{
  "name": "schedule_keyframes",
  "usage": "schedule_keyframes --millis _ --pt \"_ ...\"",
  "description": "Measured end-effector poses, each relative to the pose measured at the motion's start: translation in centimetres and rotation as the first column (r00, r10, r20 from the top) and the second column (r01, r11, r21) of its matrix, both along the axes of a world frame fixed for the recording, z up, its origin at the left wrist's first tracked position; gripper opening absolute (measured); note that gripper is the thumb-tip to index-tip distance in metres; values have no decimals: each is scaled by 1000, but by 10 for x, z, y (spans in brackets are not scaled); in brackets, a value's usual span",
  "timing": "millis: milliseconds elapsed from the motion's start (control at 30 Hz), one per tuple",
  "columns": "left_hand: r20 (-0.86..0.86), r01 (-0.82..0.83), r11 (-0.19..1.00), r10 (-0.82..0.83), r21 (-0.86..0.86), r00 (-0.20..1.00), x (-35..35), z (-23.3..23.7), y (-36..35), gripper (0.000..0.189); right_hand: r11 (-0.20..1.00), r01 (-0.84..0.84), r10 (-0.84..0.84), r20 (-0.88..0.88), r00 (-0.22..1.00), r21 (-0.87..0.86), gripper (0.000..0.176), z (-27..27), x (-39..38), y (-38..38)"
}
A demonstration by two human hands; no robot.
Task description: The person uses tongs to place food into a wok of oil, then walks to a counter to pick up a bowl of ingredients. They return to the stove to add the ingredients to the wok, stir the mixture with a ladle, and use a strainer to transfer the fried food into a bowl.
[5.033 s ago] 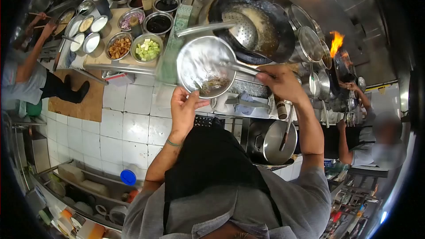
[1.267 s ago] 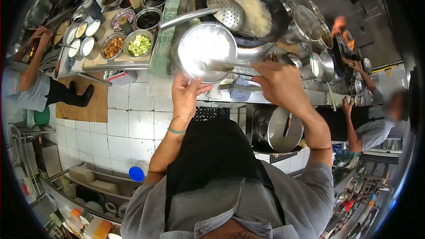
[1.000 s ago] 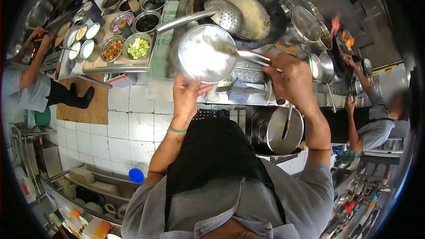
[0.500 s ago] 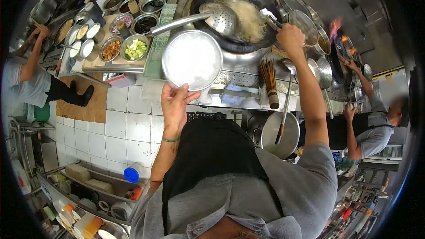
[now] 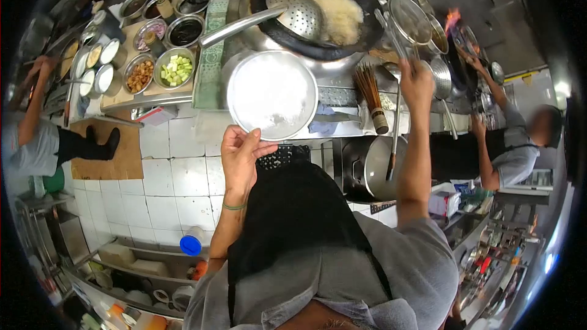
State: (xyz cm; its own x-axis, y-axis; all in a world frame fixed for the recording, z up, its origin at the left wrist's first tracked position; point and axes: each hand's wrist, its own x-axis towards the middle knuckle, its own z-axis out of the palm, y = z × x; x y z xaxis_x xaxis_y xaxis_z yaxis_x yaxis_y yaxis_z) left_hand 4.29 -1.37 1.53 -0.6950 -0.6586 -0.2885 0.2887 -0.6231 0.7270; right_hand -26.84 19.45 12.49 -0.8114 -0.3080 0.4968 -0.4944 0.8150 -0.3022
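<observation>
The big wok [image 5: 370, 0] of foaming oil sits far on the desk [image 5: 345, 96], a perforated skimmer [image 5: 298, 13] resting in it with its handle running out left. Just near of it your left hand [image 5: 240, 154] pinches the near rim of the round steel plate [image 5: 272, 95], held flat, while your right hand [image 5: 417, 80] is clenched on slim tongs [image 5: 386, 32] whose long axis points far-left at the wok's right rim, making it the hand closer to the wok

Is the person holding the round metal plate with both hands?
No, only the left hand grips the plate by its rim; the right hand holds tongs up by the wok.
</observation>
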Motion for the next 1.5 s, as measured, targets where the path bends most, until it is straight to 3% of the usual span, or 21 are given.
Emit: schedule_keyframes --millis 67,133,200,267,333,400,467,500,600,733,800,1033,1133,1167,1333,1400,1500 --pt "18 66 997 -66 32 998 1 0 -3 18 959 -20 82 210 974 -283 37 -25 28 32" --pt "47 129 991 -130 33 990 -3 -4 -4 17 828 225 144 583 800 -513 40 -44 70 59" --pt "69 189 982 -190 21 979 -11 -10 -2 15 637 416 238 679 694 -649 40 -42 119 54" --pt "83 261 965 -262 15 962 -20 -11 0 16 449 539 386 699 602 -712 38 -61 146 69" --pt "102 340 940 -339 6 935 -27 -17 3 16 420 584 445 718 535 -695 35 -59 165 77" --pt "126 393 919 -385 -39 914 -27 -27 2 17 368 594 438 697 568 -716 33 -59 175 83" --pt "152 440 894 -425 -84 892 -29 -29 8 18 325 582 545 650 529 -746 33 -70 180 104" --pt "218 406 908 -378 -103 900 -31 -26 14 20 347 614 428 702 569 -709 35 -70 183 104" --pt "282 423 895 -373 -141 884 -34 -25 33 24 366 626 361 726 586 -688 36 -54 197 113" --pt "340 562 807 -484 -183 806 -44 -44 79 22 241 515 515 558 651 -823 37 -57 227 171" --pt "362 631 747 -541 -208 759 -48 -45 108 21 208 537 461 566 683 -817 38 -53 249 198" --pt "401 913 352 -820 -208 408 -50 -85 271 14 37 576 219 569 793 -817 34 -75 343 327" --pt "523 981 125 -832 -146 184 -27 -104 363 17 35 547 123 547 828 -837 34 -98 387 381" --pt "532 995 7 -845 -103 61 -20 -117 393 18 16 550 95 548 831 -835 34 -89 404 397" --pt "453 895 -445 -795 17 -404 39 -123 540 19 -92 498 -124 506 854 -862 33 -105 474 459" --pt "345 801 -598 -746 29 -570 71 -96 597 20 -167 469 -172 494 853 -867 36 -116 501 476" --pt "223 718 -666 -745 -204 -628 115 -110 659 22 -123 479 -341 490 802 -869 34 -106 536 488"
